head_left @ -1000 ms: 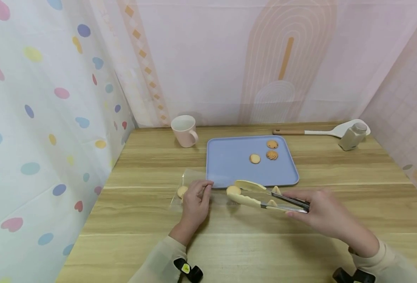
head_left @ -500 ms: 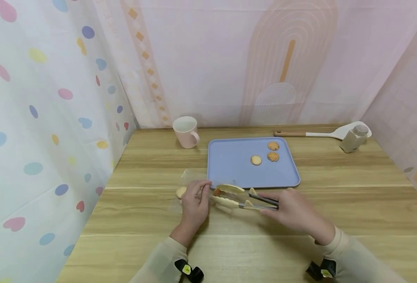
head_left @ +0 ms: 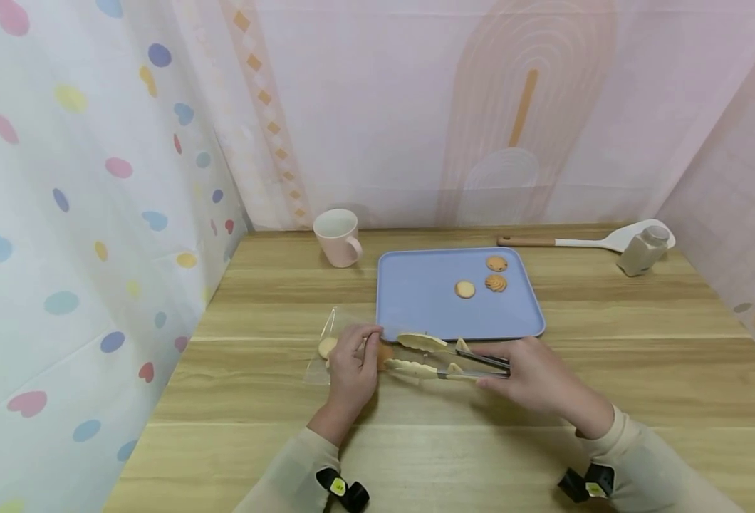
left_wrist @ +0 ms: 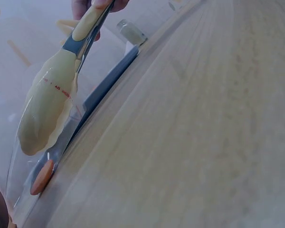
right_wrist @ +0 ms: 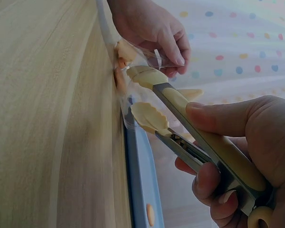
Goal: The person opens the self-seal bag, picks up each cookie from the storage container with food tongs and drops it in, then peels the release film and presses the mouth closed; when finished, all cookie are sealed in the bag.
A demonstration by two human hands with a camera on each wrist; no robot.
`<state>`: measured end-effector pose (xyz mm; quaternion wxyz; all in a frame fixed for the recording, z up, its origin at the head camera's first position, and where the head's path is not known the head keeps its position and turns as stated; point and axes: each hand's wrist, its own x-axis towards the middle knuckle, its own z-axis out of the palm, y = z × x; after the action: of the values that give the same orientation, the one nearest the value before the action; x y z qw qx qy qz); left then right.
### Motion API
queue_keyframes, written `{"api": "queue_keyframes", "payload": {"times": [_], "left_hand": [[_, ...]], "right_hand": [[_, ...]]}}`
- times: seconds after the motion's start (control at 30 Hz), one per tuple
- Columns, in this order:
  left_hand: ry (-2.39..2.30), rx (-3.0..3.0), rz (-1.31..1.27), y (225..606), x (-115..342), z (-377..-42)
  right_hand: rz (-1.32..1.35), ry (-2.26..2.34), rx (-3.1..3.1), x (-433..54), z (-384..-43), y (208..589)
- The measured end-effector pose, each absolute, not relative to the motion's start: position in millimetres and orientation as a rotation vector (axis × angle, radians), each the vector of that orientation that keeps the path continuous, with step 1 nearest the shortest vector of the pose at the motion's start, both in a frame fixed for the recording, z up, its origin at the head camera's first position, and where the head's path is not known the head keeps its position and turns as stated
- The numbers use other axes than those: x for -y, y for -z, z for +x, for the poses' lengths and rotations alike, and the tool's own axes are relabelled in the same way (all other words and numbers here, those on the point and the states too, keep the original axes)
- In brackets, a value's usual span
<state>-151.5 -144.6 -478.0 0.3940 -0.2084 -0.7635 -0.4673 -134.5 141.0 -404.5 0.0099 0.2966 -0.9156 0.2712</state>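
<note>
My left hand (head_left: 354, 367) pinches the edge of a clear plastic bag (head_left: 317, 369) that lies on the table. Inside the bag is a pale round cookie (head_left: 327, 348), left of that hand. My right hand (head_left: 538, 377) grips a pair of tongs (head_left: 412, 369) with cream scalloped tips and metal arms. The tips stand apart with nothing between them, within the bag's mouth. Just beyond them lies a brown cookie (head_left: 384, 355), partly hidden by the left hand. The right wrist view shows several cookies (right_wrist: 125, 52) in the bag under the left hand.
Behind the hands, a blue tray (head_left: 416, 292) bears a pale round cookie (head_left: 464, 289), a swirled cookie (head_left: 496, 283) and a dotted cookie (head_left: 496, 263). A pink mug (head_left: 337, 239), a white spatula (head_left: 585, 243) and a lidded jar (head_left: 643, 251) stand or lie along the back.
My right hand has moved left, bringing the tongs with a pale cookie to the bag's mouth. The tips have since spread and let go of the cookie. The left hand stays in place.
</note>
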Motion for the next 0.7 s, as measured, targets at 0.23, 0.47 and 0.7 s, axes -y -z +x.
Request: {"api": "queue_keyframes", "payload": {"times": [0.23, 0.47, 0.7], "left_hand": [[1.206, 1.934, -0.544, 477.8, 144.1, -150.1], [1.212, 1.940, -0.550, 479.6, 143.7, -151.6], [1.220, 1.937, -0.557, 478.8, 144.4, -151.3]], "right_hand": [[0.938, -0.848, 2.899, -146.3, -136.3, 400.6], [1.016, -0.652, 2.768, -162.3, -137.3, 392.3], [1.059, -0.620, 2.795, -157.4, -142.4, 397.6]]}}
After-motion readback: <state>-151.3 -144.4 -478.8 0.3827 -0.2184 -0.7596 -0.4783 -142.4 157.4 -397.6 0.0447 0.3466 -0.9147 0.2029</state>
